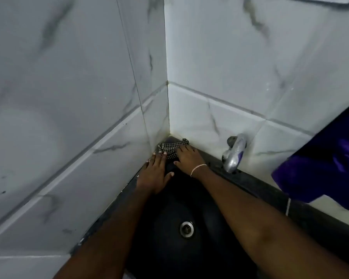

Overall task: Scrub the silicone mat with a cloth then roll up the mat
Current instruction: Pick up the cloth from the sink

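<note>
A black-and-white checked cloth (169, 148) lies bunched in the far corner of a black sink (201, 200), where the two tiled walls meet. My right hand (187, 158), with a thin bracelet on the wrist, presses flat on the cloth's right part. My left hand (155, 175) lies flat beside it with spread fingers, its fingertips touching the cloth's near edge. The surface under both hands is dark, and I cannot tell a silicone mat apart from the sink there.
A chrome tap (233, 153) juts from the right wall over the sink's rim. The drain (186, 228) sits in the basin between my forearms. A purple sheet (326, 166) hangs in at the right edge. Marbled white tiles (69, 97) close in left and behind.
</note>
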Tool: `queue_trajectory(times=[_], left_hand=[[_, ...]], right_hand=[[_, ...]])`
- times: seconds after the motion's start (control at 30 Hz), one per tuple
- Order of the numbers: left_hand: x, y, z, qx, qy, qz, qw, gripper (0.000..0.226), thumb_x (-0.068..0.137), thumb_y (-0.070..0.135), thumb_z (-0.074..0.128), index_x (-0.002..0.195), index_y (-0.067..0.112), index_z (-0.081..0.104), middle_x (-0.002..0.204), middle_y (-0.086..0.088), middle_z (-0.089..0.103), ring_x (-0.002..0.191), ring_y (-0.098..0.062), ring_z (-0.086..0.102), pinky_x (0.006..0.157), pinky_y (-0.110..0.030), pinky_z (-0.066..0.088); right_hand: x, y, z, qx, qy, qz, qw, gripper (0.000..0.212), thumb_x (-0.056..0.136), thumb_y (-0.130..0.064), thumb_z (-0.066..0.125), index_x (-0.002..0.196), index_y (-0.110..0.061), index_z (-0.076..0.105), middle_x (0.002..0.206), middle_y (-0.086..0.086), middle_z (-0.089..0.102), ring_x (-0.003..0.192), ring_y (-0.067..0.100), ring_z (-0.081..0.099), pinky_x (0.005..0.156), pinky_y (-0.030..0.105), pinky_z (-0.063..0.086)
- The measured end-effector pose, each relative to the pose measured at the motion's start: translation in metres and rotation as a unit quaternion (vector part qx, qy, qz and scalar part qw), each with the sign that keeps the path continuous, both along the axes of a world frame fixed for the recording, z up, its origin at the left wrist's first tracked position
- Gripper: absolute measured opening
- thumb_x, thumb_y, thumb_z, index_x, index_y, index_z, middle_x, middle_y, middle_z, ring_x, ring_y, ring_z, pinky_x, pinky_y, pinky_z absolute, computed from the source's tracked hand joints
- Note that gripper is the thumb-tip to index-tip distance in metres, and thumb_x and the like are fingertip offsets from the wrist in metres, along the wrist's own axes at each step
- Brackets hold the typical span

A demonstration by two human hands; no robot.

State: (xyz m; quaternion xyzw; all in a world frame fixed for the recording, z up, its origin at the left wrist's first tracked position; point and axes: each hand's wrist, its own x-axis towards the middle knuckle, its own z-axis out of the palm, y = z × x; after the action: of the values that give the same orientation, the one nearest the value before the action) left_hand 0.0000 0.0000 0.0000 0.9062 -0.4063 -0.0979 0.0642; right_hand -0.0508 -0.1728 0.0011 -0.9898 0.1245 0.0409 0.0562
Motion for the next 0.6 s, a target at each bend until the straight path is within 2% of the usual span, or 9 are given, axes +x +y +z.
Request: queue_trajectory(times=[0.13, 0.27, 0.4, 0.47, 0.6], left_hand=[[0.013, -0.008, -0.013, 0.018, 0.000, -0.002, 1.000, 0.081, 0.100, 0.060, 0.033, 0.160, 0.014, 0.004, 0.168, -0.009, 0.005, 0.155, -0.026, 0.003, 0.123, -0.045, 0.019], [0.023, -0.010, -0.027, 0.025, 0.000, -0.004, 1.000, 0.080, 0.100, 0.057, 0.035, 0.160, 0.014, 0.003, 0.168, -0.009, 0.005, 0.155, -0.026, 0.004, 0.123, -0.044, 0.018], [0.027, -0.013, -0.034, 0.024, 0.006, 0.000, 1.000, 0.080, 0.100, 0.055, 0.037, 0.160, 0.013, 0.004, 0.168, -0.009, 0.005, 0.155, -0.026, 0.006, 0.123, -0.045, 0.020], [0.029, -0.013, -0.035, 0.019, 0.004, -0.002, 1.000, 0.079, 0.100, 0.053, 0.038, 0.159, 0.013, 0.005, 0.168, -0.009, 0.007, 0.155, -0.026, 0.008, 0.122, -0.045, 0.021], [0.029, -0.006, -0.036, 0.011, 0.007, -0.002, 1.000, 0.077, 0.100, 0.049, 0.043, 0.158, 0.010, 0.012, 0.166, -0.010, 0.014, 0.152, -0.027, 0.017, 0.120, -0.044, 0.028]], right_hand=[[0.021, -0.003, -0.015, -0.012, 0.036, 0.005, 0.999, 0.065, 0.093, -0.035, 0.061, 0.149, -0.013, 0.035, 0.157, 0.009, 0.033, 0.144, 0.028, 0.031, 0.114, 0.047, 0.032], [0.042, -0.010, -0.026, -0.014, 0.066, 0.010, 0.998, 0.078, 0.094, -0.032, 0.061, 0.156, -0.008, 0.019, 0.164, 0.013, 0.019, 0.150, 0.031, 0.021, 0.120, 0.050, 0.026], [0.060, -0.016, -0.028, -0.028, 0.095, 0.014, 0.995, 0.085, 0.091, -0.030, 0.066, 0.157, -0.007, 0.017, 0.162, 0.013, 0.023, 0.149, 0.032, 0.021, 0.117, 0.054, 0.030], [0.066, -0.016, -0.026, -0.047, 0.098, 0.018, 0.994, 0.078, 0.090, -0.027, 0.066, 0.154, -0.008, 0.025, 0.158, 0.014, 0.031, 0.144, 0.034, 0.028, 0.114, 0.053, 0.033], [0.071, -0.014, -0.023, -0.065, 0.084, 0.019, 0.994, 0.044, 0.098, -0.019, 0.054, 0.140, -0.011, 0.048, 0.151, 0.013, 0.040, 0.138, 0.034, 0.037, 0.107, 0.050, 0.038]])
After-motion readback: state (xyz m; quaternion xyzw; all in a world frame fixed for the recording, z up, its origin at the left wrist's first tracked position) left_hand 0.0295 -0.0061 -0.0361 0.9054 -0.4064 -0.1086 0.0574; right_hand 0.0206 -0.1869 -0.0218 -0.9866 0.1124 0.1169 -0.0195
